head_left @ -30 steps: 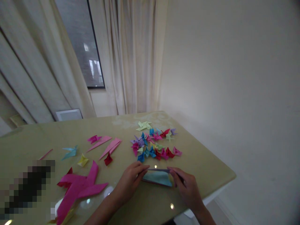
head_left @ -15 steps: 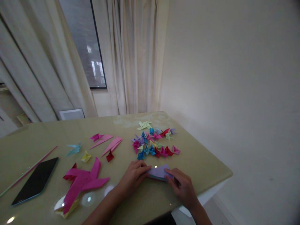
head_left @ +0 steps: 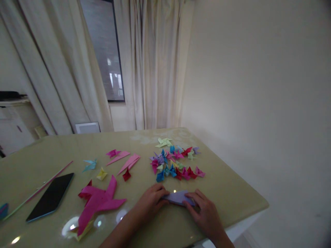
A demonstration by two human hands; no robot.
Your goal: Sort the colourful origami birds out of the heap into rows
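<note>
A pale purple folded paper (head_left: 177, 197) lies low over the table near its front edge, narrow and flattened. My left hand (head_left: 154, 198) pinches its left end, with fingers on top and the thumb at the near side. My right hand (head_left: 202, 210) grips the right end between thumb and fingers. Just beyond the hands is a cluster of small origami pieces (head_left: 178, 172) in blue, red, pink and purple. A big magenta folded paper pinwheel (head_left: 99, 200) rests to the left of my left forearm.
Farther left lie a dark tablet or phone (head_left: 51, 196) and a thin pink-and-green stick (head_left: 38, 190). Pink folded strips (head_left: 129, 163), a yellow piece (head_left: 101, 174) and a light blue piece (head_left: 90, 165) sit mid-table. A pale green pinwheel (head_left: 163, 142) is at the back. The table (head_left: 227, 186) ends at right beside a wall.
The view has shifted left and tilted slightly up. The purple paper looks narrower, its raised right part now lower, and my right fingers have spread along its end.
</note>
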